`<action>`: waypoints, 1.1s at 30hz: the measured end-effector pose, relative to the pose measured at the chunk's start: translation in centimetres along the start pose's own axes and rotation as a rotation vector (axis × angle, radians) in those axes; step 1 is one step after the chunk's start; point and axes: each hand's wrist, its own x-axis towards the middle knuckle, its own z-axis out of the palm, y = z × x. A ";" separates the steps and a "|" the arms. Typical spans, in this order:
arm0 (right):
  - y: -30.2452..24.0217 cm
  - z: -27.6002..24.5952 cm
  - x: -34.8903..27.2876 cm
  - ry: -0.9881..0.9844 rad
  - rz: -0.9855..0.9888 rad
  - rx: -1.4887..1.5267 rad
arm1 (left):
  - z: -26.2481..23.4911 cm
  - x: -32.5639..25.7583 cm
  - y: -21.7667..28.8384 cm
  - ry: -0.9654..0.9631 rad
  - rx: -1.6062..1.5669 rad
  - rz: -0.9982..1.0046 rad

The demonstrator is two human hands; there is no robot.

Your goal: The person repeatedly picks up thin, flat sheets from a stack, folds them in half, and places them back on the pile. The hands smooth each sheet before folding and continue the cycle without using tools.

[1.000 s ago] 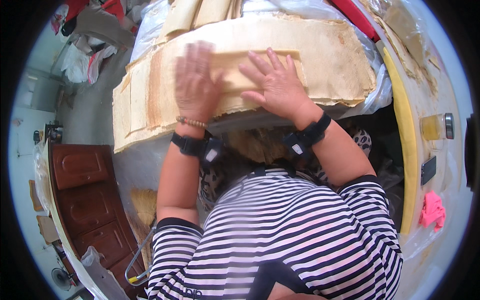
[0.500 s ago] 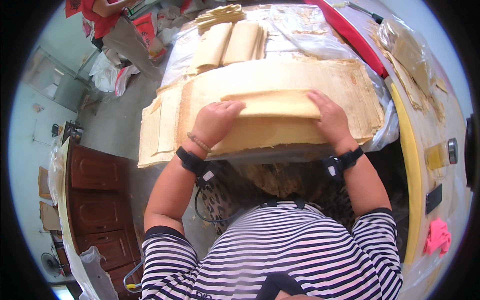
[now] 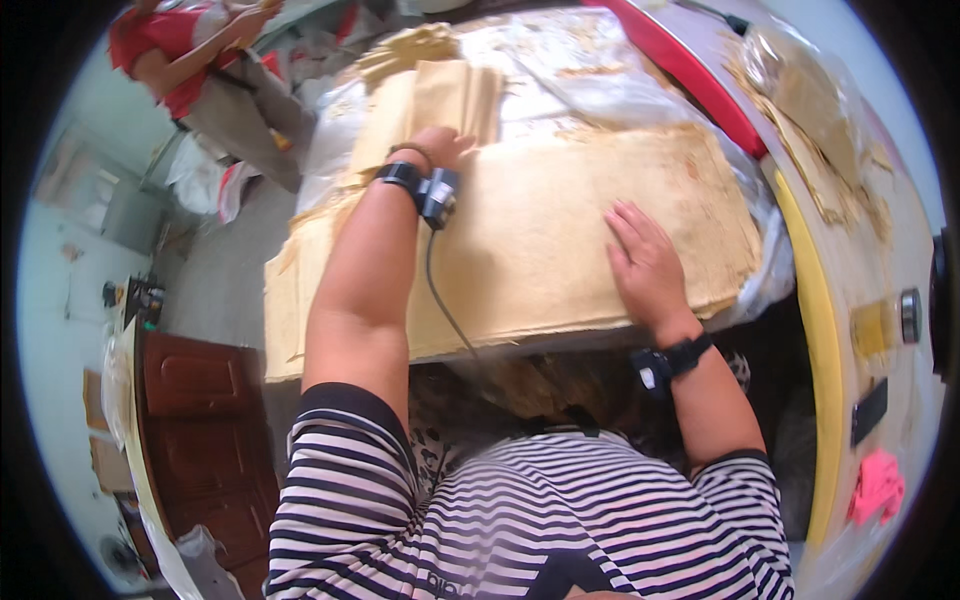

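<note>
Plastic-covered bench [image 3: 560,60] bears a tan sheet stack [image 3: 540,240], long axis left-right; right hand [image 3: 645,265] flat, left hand [image 3: 440,145] reaching beyond, grip unclear.

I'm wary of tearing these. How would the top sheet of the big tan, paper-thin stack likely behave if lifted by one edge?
Probably floppy: the tan stack of thin sheets sags over the front edge. Likely light, since the flat right hand pins it. Possibly fragile: the edges look ragged and browned, and flakes lie about. The left hand reaches the far edge.
</note>
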 end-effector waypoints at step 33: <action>-2.6 -11.6 -10.6 -0.094 0.385 0.907 | 9.5 -15.5 30.4 0.500 0.019 0.242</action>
